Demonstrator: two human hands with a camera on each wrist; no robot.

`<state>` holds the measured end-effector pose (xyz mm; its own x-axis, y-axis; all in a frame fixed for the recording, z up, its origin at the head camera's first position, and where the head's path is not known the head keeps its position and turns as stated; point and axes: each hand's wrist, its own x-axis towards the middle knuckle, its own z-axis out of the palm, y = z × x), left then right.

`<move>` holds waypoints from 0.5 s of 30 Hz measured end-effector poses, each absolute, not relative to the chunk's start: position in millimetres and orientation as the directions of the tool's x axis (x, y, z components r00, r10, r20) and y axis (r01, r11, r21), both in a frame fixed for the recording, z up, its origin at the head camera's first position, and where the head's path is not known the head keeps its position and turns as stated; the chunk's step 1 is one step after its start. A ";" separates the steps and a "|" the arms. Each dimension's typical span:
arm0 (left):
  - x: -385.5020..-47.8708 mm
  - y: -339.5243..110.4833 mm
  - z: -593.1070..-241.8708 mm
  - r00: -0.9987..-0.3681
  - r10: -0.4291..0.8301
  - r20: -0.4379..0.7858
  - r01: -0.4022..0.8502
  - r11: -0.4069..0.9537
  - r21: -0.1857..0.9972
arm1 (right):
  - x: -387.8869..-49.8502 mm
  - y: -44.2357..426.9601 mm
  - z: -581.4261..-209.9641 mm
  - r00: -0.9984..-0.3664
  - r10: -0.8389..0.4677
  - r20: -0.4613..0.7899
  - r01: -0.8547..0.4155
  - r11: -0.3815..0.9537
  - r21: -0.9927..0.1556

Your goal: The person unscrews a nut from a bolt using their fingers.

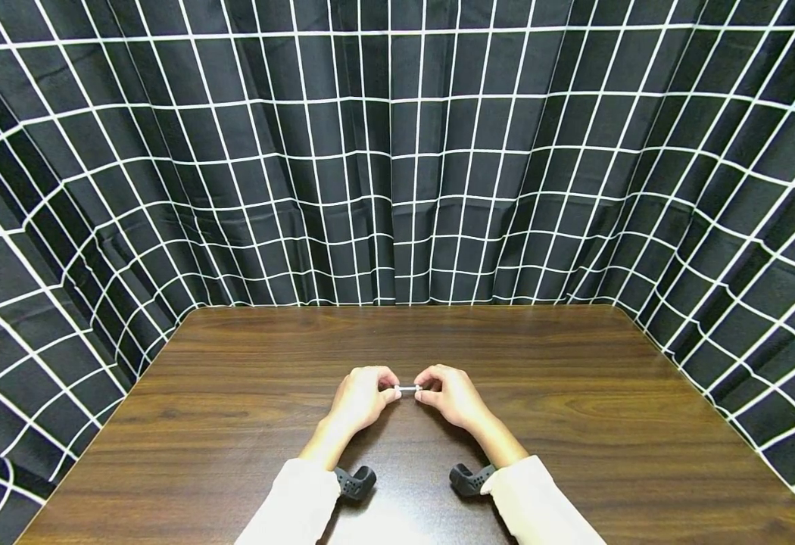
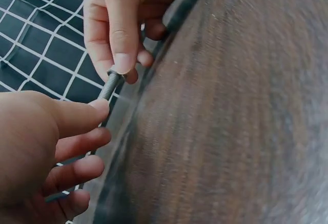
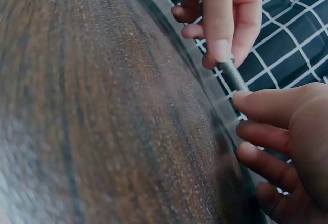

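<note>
A slim metal bolt [image 1: 407,389] with a threaded shank is held level between two hands, just above or at the table; the gap is hard to judge. My left hand [image 1: 363,397] pinches its left end between thumb and fingers. The right end is pinched the same way by my right hand [image 1: 453,395]. In the left wrist view the threads of the bolt [image 2: 109,86] show, with a wider collar, perhaps a nut or head, at the right thumb. The right wrist view shows a similar wider part on the bolt [image 3: 234,76] at the left thumb. Fingertips hide both ends.
A brown wood-grain table [image 1: 397,341] lies under both hands. Black curtains [image 1: 397,174] with a white grid hang along its back and sides. Dark wrist-worn devices sit by each cuff, at the left wrist [image 1: 356,483] and at the right wrist [image 1: 471,480].
</note>
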<state>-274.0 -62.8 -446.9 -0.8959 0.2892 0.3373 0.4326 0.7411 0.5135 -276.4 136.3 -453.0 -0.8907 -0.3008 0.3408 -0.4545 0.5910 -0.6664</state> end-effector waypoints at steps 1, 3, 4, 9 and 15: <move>-274.0 -63.4 -445.6 -0.897 0.289 0.334 0.432 0.731 0.528 | -277.3 136.5 -453.8 -0.892 -0.296 0.342 -0.452 0.581 -0.677; -273.9 -64.6 -443.4 -0.894 0.297 0.335 0.441 0.712 0.546 | -277.9 136.6 -454.3 -0.894 -0.286 0.344 -0.448 0.559 -0.698; -273.8 -65.3 -442.6 -0.895 0.299 0.331 0.441 0.705 0.555 | -278.3 136.7 -454.7 -0.896 -0.282 0.342 -0.443 0.547 -0.710; -273.4 -68.7 -438.7 -0.893 0.295 0.341 0.449 0.655 0.608 | -277.5 135.6 -452.7 -0.906 -0.271 0.326 -0.420 0.470 -0.776; -270.6 -70.5 -432.2 -0.886 0.274 0.374 0.461 0.604 0.650 | -276.5 133.1 -447.4 -0.915 -0.247 0.319 -0.392 0.358 -0.847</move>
<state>-270.6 -70.5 -432.2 -0.8859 0.2741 0.3741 0.4613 0.6037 0.6502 -276.5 133.1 -447.4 -0.9149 -0.2472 0.3192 -0.3923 0.3580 -0.8473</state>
